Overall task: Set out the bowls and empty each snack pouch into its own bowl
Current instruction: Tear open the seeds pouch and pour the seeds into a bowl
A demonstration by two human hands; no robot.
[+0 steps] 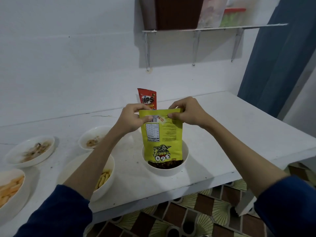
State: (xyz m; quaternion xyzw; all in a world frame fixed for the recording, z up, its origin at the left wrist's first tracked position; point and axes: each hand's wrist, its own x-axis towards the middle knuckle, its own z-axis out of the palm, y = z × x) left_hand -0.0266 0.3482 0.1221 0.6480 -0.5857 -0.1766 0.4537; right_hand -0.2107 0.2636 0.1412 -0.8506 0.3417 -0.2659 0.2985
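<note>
A yellow snack pouch (162, 135) hangs upside down over a white bowl (185, 158), its open mouth down in the bowl among dark seeds (165, 164). My left hand (133, 117) pinches the pouch's upper left corner and my right hand (186, 112) pinches its upper right corner. Behind the pouch a red snack pouch (147, 99) stands upright near the wall. To the left are more white bowls: one with yellow sticks (104, 178), one with orange sticks (10, 187), and two with brownish snacks (30, 151) (93, 140).
The white table (239, 134) ends at a front edge near me and a right edge by a blue curtain (277, 57). A wall shelf (213, 29) with containers hangs above. Patterned floor tiles (188, 216) show below the table.
</note>
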